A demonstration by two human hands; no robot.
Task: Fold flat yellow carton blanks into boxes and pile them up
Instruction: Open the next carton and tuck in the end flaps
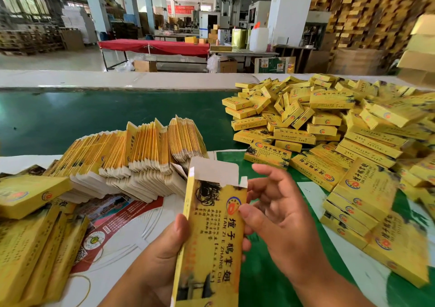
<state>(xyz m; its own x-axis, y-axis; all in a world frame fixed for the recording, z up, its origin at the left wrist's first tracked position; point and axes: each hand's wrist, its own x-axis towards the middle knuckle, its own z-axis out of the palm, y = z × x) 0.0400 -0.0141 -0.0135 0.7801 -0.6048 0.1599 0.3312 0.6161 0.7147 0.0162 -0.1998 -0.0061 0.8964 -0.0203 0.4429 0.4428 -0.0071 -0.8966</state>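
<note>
centrally, a yellow carton point(213, 231) of thin printed card, opened into a long rectangular sleeve, upright and slightly tilted, white inner flaps standing open at the top. glossy face with black characters and a round red-blue logo. left hand point(160, 257) wrapped round the lower left edge, thumb pressed on the front face, fingers curled behind. right hand point(277, 214) just beside the right edge, thumb tip touching the face near the logo, fingers spread and relaxed, gripping nothing. behind, on the left, flat blanks point(131, 156) fanned on edge in dense leaning rows, yellow faces, white cut edges. on the right, a loose heap of folded boxes point(329, 127), squared and closed, spilling over the green belt point(94, 116). under the blanks, a white printed sheet point(122, 222).
</note>
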